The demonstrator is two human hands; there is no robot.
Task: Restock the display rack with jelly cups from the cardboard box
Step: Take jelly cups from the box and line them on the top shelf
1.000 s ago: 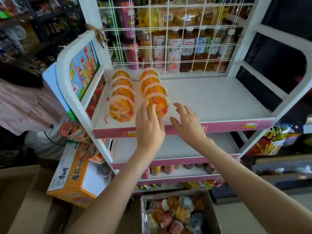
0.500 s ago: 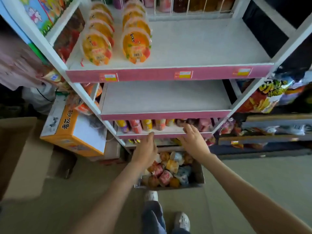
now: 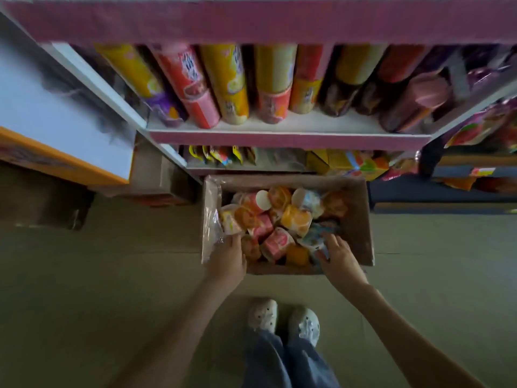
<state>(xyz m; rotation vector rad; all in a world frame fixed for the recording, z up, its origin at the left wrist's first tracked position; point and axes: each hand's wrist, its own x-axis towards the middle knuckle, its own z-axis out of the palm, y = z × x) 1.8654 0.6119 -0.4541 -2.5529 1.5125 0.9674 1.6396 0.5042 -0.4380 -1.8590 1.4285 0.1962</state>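
Reach for fresh stock: the left hand [image 3: 228,256] and right hand [image 3: 340,256], a second ago raised to the display rack [image 3: 279,135], have dropped into the cardboard box [image 3: 361,219] on the floor just below it. The right hand lies with fingers spread over a blue-labelled cup [image 3: 314,238], gripping nothing; whether the left has closed on anything cannot be told. The jelly cups [image 3: 296,218] lie heaped in the box, so a new pick is probably beginning.
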